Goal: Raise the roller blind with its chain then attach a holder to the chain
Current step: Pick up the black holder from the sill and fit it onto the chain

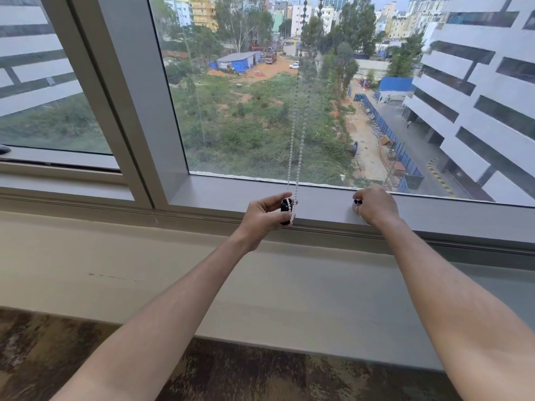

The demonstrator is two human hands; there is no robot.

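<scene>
Head view: two hands, left hand [265, 217] gripping one holder [285, 211].

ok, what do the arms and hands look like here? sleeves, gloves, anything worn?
Both forearms are bare up to the frame edge: no sleeves in view. Left hand and right hand are ungloved. No watch, band or ring visible, though the fingers are partly curled out of sight.

We see two bare forearms reaching in from the bottom edge, with no sleeves, watch or bracelet on either. Our left hand [265, 218] and right hand [376, 205] are ungloved, and the fingers that show carry no rings. Fine hair runs along both forearms. Each wrist is slim, widening toward the elbow.
</scene>
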